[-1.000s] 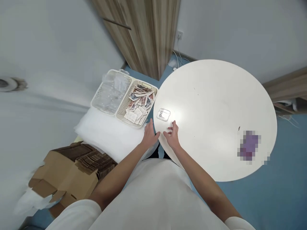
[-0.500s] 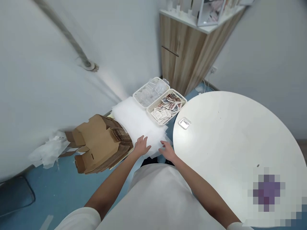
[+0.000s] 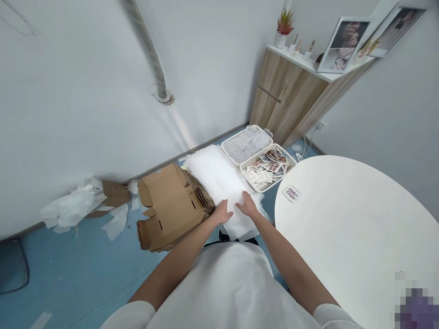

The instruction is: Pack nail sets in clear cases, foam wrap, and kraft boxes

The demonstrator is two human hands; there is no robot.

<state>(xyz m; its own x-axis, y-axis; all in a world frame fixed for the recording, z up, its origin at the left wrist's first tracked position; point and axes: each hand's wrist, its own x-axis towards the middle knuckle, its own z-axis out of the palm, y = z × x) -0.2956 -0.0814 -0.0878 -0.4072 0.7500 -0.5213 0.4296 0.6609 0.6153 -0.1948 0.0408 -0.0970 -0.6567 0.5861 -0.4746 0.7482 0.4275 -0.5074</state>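
A stack of thin white sheets (image 3: 214, 171), which look like foam packing sheets, lies in front of me. My left hand (image 3: 222, 213) is over the left side of the stack, close to the flat cardboard boxes (image 3: 174, 198), fingers apart and holding nothing. Over the right part of the sheets is my right hand (image 3: 247, 206), its fingers also spread with nothing in them. Whether either hand touches the top sheet I cannot tell. Beyond the stack stand two white baskets: one with clear plastic packs (image 3: 247, 142), the other full of small printed packets (image 3: 269, 170).
A round white table (image 3: 346, 228) stands to my right, bearing a small clear pack (image 3: 291, 193). A wood-grain cabinet (image 3: 295, 96) with picture frames is in the corner. Crumpled white wrapping (image 3: 73, 205) lies by the left wall, near a pipe (image 3: 151, 50).
The camera view has shifted, so the scene sits further right and lower. My hands have come a little closer together over the white sheets, both still spread.
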